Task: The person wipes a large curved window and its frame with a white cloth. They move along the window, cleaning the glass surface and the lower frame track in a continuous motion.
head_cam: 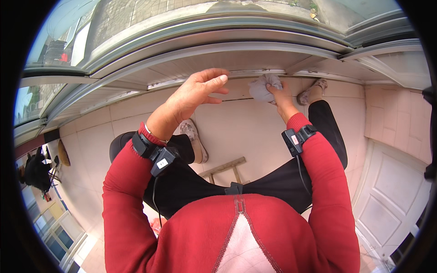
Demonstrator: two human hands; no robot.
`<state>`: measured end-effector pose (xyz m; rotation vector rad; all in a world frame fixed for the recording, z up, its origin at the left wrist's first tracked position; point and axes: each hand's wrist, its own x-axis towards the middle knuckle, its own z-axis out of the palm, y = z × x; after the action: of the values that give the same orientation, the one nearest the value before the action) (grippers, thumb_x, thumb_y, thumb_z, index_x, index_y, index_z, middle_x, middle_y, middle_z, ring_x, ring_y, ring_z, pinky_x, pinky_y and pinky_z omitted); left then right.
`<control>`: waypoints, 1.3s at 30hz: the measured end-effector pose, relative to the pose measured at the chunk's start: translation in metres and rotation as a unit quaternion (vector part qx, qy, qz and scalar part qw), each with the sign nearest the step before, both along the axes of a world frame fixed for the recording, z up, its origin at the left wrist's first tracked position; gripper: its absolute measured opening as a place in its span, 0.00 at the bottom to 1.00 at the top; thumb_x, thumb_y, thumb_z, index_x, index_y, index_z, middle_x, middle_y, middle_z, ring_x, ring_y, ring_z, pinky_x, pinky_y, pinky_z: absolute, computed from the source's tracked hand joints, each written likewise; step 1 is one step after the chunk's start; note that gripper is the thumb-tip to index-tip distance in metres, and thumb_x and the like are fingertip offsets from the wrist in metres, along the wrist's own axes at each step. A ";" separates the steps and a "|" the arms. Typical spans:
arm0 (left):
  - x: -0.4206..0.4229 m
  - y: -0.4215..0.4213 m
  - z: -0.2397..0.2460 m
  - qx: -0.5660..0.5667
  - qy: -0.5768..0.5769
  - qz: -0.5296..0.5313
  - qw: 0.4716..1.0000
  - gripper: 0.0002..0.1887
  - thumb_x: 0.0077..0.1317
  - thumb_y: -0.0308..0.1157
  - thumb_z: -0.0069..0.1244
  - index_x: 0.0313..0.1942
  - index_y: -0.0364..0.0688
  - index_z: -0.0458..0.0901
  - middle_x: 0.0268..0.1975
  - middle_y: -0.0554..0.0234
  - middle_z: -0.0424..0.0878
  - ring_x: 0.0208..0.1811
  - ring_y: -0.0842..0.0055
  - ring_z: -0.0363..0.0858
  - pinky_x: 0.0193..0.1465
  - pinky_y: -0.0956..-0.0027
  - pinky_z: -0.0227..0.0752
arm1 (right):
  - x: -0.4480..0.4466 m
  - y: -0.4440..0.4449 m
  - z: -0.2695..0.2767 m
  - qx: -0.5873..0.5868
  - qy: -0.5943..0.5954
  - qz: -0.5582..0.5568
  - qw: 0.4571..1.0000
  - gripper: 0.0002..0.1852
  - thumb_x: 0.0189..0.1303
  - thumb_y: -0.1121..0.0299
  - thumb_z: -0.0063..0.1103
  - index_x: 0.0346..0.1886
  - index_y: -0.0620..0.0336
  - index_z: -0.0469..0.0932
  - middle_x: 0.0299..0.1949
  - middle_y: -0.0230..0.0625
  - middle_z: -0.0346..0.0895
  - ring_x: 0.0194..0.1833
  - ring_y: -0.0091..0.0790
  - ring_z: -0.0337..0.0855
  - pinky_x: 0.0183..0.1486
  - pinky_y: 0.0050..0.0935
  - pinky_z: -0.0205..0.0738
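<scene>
My right hand (282, 97) grips a crumpled whitish cloth (264, 88) near the foot of the metal-framed partition, low over the tiled floor. To the left, my left hand (203, 87) is raised in front of the lower panel (205, 66), its fingers apart and slightly curled, holding nothing. Above both hands runs the metal window frame (218, 36) with glass. Each forearm, in a red sleeve, carries a small black device on a strap.
A wooden stool (223, 167) shows between my legs. My shoes rest on the floor tiles (235, 126). At the right are a tiled wall (397, 117) and a white panelled door (392, 174). Dark items (36, 170) hang or stand at the far left.
</scene>
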<state>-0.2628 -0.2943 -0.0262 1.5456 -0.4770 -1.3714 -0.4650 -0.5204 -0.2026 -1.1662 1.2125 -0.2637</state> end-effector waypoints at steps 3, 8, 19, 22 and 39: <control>0.009 0.000 0.009 -0.023 -0.021 0.079 0.996 0.27 0.78 0.45 0.52 0.66 0.35 0.76 0.66 0.52 0.78 0.62 0.67 0.82 0.64 0.61 0.78 | 0.011 -0.043 -0.041 -0.046 -0.044 -0.152 0.986 0.27 0.63 0.73 0.70 0.63 0.61 0.70 0.54 0.44 0.80 0.51 0.45 0.87 0.46 0.47 0.87; 0.013 -0.002 0.015 -0.017 0.006 0.141 0.990 0.18 0.78 0.37 0.51 0.61 0.37 0.80 0.63 0.57 0.82 0.59 0.72 0.85 0.63 0.65 0.79 | 0.046 -0.054 -0.080 0.071 -0.156 -0.262 0.950 0.27 0.64 0.78 0.66 0.65 0.55 0.67 0.60 0.44 0.76 0.58 0.50 0.83 0.51 0.56 0.85; 0.017 -0.010 0.029 -0.034 0.042 0.162 0.985 0.15 0.78 0.32 0.49 0.59 0.35 0.80 0.61 0.53 0.83 0.56 0.72 0.86 0.63 0.65 0.80 | 0.046 -0.064 -0.188 -0.305 0.102 0.196 0.926 0.26 0.51 0.57 0.78 0.52 0.57 0.84 0.50 0.40 0.88 0.52 0.53 0.84 0.57 0.50 0.75; 0.018 -0.010 0.026 -0.032 0.046 0.164 0.985 0.15 0.78 0.33 0.49 0.58 0.35 0.81 0.59 0.53 0.84 0.55 0.73 0.87 0.62 0.66 0.81 | 0.031 -0.075 -0.198 -0.449 0.149 0.316 0.822 0.25 0.50 0.60 0.78 0.51 0.57 0.86 0.51 0.39 0.88 0.54 0.52 0.83 0.61 0.45 0.74; 0.013 0.003 0.043 -0.131 0.030 0.177 0.975 0.13 0.79 0.31 0.47 0.57 0.38 0.82 0.57 0.56 0.86 0.55 0.74 0.88 0.61 0.67 0.81 | 0.042 -0.060 0.081 0.066 -0.309 -0.231 0.920 0.21 0.74 0.71 0.55 0.67 0.43 0.71 0.63 0.32 0.76 0.63 0.44 0.77 0.61 0.56 0.75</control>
<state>-0.2497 -0.2910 0.0168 1.2962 -0.3123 -1.0317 -0.4226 -0.5805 -0.1215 -0.5857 0.8984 -0.8285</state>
